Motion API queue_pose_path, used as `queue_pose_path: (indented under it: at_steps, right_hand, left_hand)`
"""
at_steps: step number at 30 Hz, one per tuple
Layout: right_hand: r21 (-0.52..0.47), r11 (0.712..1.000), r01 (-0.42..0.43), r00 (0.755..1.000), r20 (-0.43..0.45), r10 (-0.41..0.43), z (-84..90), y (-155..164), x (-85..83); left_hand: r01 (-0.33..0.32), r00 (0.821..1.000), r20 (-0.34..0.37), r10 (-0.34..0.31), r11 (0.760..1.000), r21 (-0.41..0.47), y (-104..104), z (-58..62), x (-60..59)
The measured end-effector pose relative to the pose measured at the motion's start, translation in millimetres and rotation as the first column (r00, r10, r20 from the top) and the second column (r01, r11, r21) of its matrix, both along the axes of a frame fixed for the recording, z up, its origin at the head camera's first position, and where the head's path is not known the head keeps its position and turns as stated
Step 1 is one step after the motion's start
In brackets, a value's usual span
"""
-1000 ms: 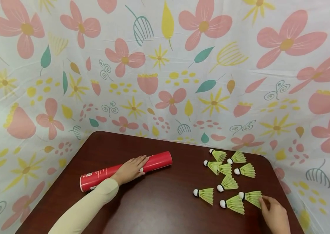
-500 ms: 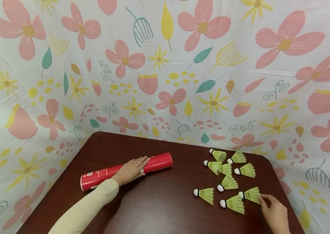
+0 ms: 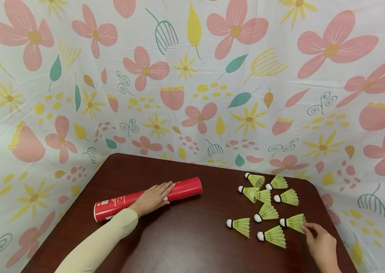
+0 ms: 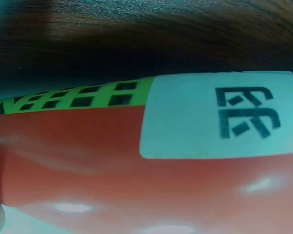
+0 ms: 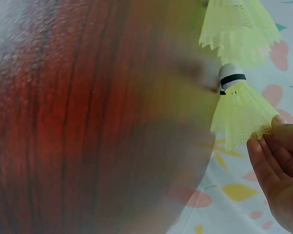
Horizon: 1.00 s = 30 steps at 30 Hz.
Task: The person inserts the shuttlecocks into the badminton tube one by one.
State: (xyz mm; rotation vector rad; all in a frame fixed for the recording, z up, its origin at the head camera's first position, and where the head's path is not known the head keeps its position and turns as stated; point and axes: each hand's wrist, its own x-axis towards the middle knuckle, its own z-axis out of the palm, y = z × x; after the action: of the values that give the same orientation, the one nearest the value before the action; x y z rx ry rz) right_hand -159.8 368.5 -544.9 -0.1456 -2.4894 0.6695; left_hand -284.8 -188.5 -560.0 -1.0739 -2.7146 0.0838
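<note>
Flowered cloth backed the surface; at seven o'clock the left hand, fingers seemingly straight, touched a red tube; at four, the right hand pinched a shuttlecock.

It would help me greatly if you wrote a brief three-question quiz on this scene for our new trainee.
1. By which part does the right hand pinch its shuttlecock?
2. True or false: the left hand rests on a red tube that lies on its side on the table.
3. Counting the pinched one, how many shuttlecocks show in the head view: A) six, B) nine or C) twelve?

Key:
1. The edge of its yellow skirt.
2. True.
3. B.
</note>
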Motion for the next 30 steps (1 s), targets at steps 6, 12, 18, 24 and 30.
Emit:
queue_pose_path:
  at_steps: [6, 12, 18, 24, 30]
  right_hand:
    - [-0.006, 1.0, 0.007, 0.999, -0.053, -0.008, 5.2, -1, -1.7]
    - [-0.02, 1.0, -0.004, 0.99, -0.14, 0.001, 12.3, -1, -4.5]
    - [-0.055, 0.998, -0.005, 0.983, -0.186, -0.005, 19.9, -7, -8.3]
    - [-0.082, 0.997, -0.016, 0.976, -0.219, -0.002, 25.5, -15, -14.2]
    - [-0.114, 0.993, -0.007, 0.983, -0.183, -0.014, 29.6, -23, -20.1]
  left_hand:
    - [-0.001, 1.0, 0.002, 0.001, 1.0, -0.007, 1, 3.1, 1.7]
    - [0.012, 1.0, -0.004, -0.012, 1.0, 0.01, 2, 8.3, 5.5]
    - [0.019, 1.0, -0.002, -0.019, 1.0, 0.023, 3, 9.5, 8.0]
    - [0.031, 0.999, -0.013, -0.031, 0.999, 0.039, 2, 11.5, 10.6]
    - [0.05, 0.997, -0.055, -0.048, 0.998, 0.034, 5, 14.6, 12.3]
